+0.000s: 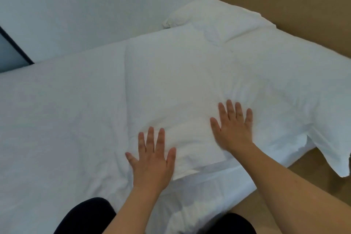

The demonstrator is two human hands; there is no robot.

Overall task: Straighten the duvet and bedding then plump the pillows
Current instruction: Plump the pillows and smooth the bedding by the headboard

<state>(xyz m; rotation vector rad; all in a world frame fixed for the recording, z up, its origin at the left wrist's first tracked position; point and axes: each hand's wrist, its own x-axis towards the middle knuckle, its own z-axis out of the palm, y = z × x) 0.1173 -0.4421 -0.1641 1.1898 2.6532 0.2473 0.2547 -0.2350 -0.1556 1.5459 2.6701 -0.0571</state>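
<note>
White pillow (176, 85) – L hand (152, 161) & R hand (233, 129) flat, grips open, holding nothing.

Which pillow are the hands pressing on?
The near pillow, lying flat in front of the person. Both the left hand and right hand rest on it; the far pillow by the wall is untouched.

The near pillow (190, 85) hides part of the far pillow (218, 17).
</note>
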